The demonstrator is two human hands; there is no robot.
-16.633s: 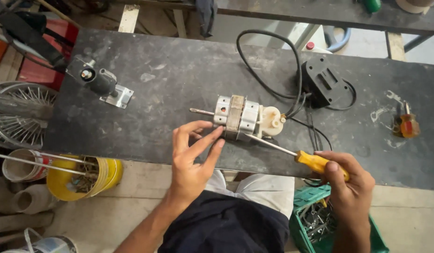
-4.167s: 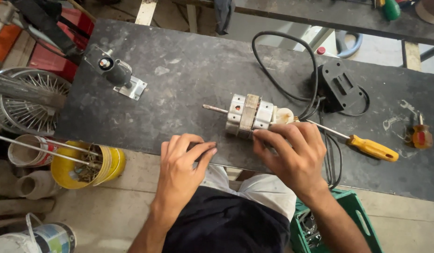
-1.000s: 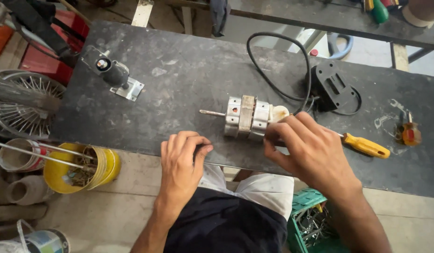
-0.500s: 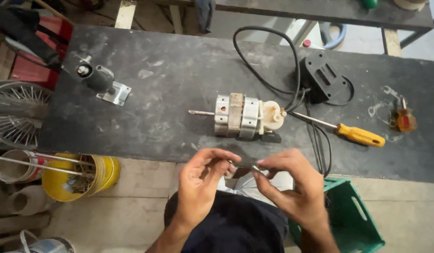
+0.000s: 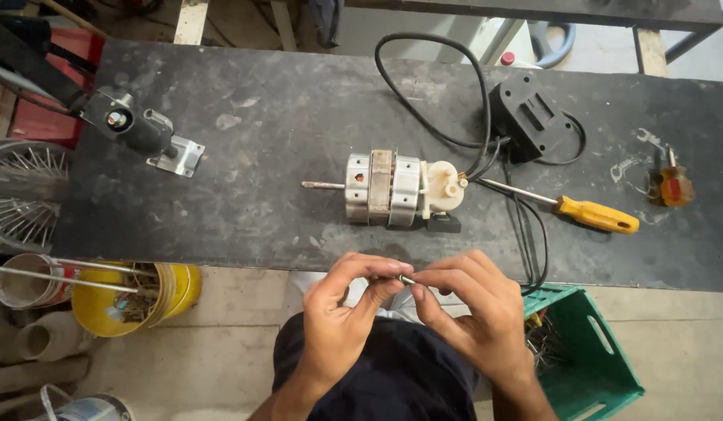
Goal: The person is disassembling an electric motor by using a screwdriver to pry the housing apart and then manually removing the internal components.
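A small electric fan motor (image 5: 391,188) with a silver body, a thin shaft and a white gear housing lies on the dark workbench (image 5: 283,132). Its black cable (image 5: 424,101) loops back to a black plastic base (image 5: 531,117). My left hand (image 5: 342,320) and my right hand (image 5: 471,312) are together over my lap, just off the bench's front edge. Between their fingertips they pinch a small metal part (image 5: 407,279), like a screw or pin. A yellow-handled screwdriver (image 5: 591,214) lies on the bench to the right of the motor.
A dark bracket with a metal foot (image 5: 147,136) sits at the bench's left. A small orange-handled tool (image 5: 673,185) lies far right. Below are a yellow bucket (image 5: 139,300), a tin (image 5: 26,281), a wire fan guard (image 5: 18,195) and a green crate (image 5: 588,359).
Both hands left the bench edge and the motor, came back over my lap and met on the small metal part. The screwdriver stays on the bench.
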